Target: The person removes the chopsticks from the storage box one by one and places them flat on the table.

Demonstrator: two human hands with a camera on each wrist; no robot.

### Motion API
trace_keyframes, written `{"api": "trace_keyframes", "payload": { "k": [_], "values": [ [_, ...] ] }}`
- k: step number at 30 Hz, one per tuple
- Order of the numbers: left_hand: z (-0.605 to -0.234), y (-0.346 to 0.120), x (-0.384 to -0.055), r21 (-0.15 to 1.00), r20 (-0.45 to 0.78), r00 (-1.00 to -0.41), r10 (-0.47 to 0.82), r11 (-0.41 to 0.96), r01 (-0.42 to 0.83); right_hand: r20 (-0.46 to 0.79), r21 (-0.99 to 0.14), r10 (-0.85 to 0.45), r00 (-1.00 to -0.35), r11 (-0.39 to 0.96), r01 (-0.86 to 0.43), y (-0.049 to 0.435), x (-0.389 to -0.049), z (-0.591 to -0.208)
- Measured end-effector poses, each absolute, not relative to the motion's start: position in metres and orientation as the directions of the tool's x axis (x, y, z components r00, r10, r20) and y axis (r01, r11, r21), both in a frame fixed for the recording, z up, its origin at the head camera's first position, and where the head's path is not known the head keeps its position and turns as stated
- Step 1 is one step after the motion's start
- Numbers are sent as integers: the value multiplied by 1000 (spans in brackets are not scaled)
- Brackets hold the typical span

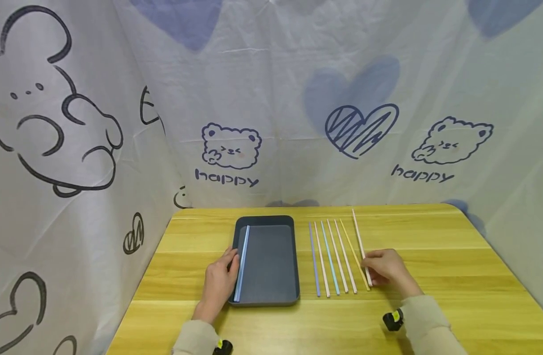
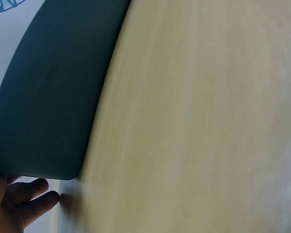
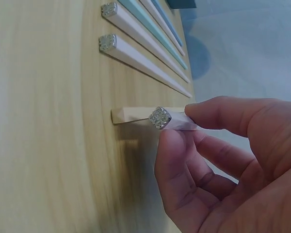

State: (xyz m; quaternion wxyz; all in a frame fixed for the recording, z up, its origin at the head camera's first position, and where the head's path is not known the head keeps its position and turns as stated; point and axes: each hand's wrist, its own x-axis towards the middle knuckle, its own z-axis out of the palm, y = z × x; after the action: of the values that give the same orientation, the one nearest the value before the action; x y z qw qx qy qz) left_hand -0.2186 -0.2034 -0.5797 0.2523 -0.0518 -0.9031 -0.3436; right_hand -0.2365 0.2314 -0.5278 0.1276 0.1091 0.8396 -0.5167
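A dark grey tray (image 1: 271,266) lies on the table, with light blue chopsticks (image 1: 242,264) side by side along its inner left side. My left hand (image 1: 220,278) holds the tray's left wall, fingers on the outside and thumb at the rim. On the right, my right hand (image 1: 387,268) pinches a pale pink chopstick (image 1: 357,231) near its thick end, between thumb and fingers. Its silver glittery end cap (image 3: 160,118) faces the right wrist camera. A yellow chopstick (image 1: 353,251) lies just left of the held one, overlapped by it in the right wrist view.
Between tray and right hand lie more chopsticks in a row: a purple one (image 1: 314,256), a light blue one (image 1: 330,257) and several pink ones (image 1: 322,259). A printed white cloth (image 1: 276,98) hangs behind the wooden table (image 1: 453,276) and along its sides.
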Motion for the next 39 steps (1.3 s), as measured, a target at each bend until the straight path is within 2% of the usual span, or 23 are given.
{"api": "trace_keyframes", "payload": {
  "k": [7, 14, 39],
  "values": [
    [-580, -203, -219, 603, 484, -871, -85, 754, 262, -313, -819, 73, -947, 485, 308, 231, -237, -527],
    [-582, -202, -220, 585, 538, -839, -79, 752, 305, -299, -796, 100, -949, 523, 306, 233, -239, -531],
    [-582, -201, -222, 584, 535, -842, -78, 754, 301, -157, -740, 143, -977, 639, 212, 233, -244, -545]
  ]
}}
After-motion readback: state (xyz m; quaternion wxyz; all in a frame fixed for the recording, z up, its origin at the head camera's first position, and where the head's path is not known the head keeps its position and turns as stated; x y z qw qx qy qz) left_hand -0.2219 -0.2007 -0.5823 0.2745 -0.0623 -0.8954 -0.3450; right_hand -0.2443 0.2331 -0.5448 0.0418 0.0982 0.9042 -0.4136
